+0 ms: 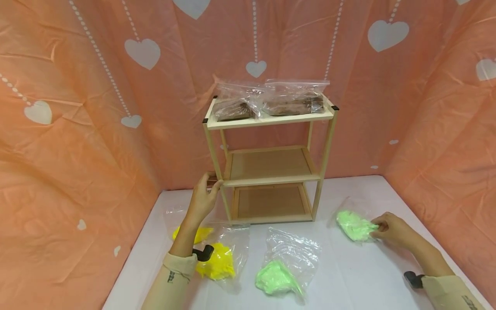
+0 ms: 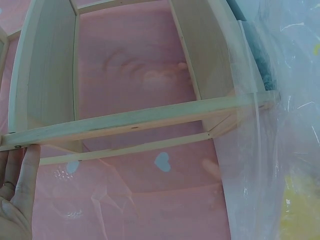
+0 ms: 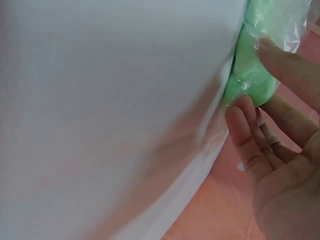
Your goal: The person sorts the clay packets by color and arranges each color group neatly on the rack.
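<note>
In the head view, a three-tier wooden shelf rack [image 1: 271,181] stands on the white table. My left hand [image 1: 203,200] holds its left front post at about middle-shelf height, thumb in front and fingers behind. The left wrist view shows that hand [image 2: 17,200] at the post's edge. Over at the right, my right hand [image 1: 395,230] pinches the near end of a clear plastic bag of light green, clay-like stuff [image 1: 354,226]. Up close in the right wrist view, thumb and fingertips lie on either side of the green bag [image 3: 255,75].
Two clear bags with brown contents [image 1: 234,110] [image 1: 292,105] lie on the top tier. In front of the rack are a second green bag [image 1: 279,277] and bags of yellow stuff [image 1: 217,262]. Peach curtains [image 1: 271,38] with white hearts surround the table [image 1: 337,275].
</note>
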`<action>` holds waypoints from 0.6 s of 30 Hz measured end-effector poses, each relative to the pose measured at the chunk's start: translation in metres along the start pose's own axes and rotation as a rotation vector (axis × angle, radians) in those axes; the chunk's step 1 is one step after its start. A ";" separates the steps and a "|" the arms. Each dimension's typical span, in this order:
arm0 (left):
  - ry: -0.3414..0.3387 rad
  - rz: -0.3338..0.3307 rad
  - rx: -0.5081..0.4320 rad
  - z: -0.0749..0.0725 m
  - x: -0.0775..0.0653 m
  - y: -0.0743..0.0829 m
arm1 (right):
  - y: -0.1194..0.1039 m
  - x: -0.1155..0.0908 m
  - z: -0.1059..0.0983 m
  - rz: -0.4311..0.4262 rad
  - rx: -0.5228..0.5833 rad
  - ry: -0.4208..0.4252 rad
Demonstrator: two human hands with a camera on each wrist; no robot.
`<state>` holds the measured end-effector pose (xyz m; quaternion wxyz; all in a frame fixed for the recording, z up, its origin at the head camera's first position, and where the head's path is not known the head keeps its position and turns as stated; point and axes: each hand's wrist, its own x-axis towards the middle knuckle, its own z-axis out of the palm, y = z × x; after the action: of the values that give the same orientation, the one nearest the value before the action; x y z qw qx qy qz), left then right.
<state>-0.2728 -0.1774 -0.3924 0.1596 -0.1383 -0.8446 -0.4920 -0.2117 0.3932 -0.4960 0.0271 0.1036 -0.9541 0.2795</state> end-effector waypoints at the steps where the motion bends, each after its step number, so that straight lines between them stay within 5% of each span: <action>1: -0.001 0.000 -0.001 0.000 0.000 0.000 | 0.000 0.000 0.001 0.002 -0.006 0.003; 18: 0.019 0.016 0.014 -0.001 -0.001 0.002 | -0.008 -0.002 -0.001 0.072 -0.126 -0.059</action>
<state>-0.2715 -0.1771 -0.3910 0.1726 -0.1393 -0.8452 -0.4862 -0.2078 0.3872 -0.4914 -0.0048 0.0755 -0.9733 0.2166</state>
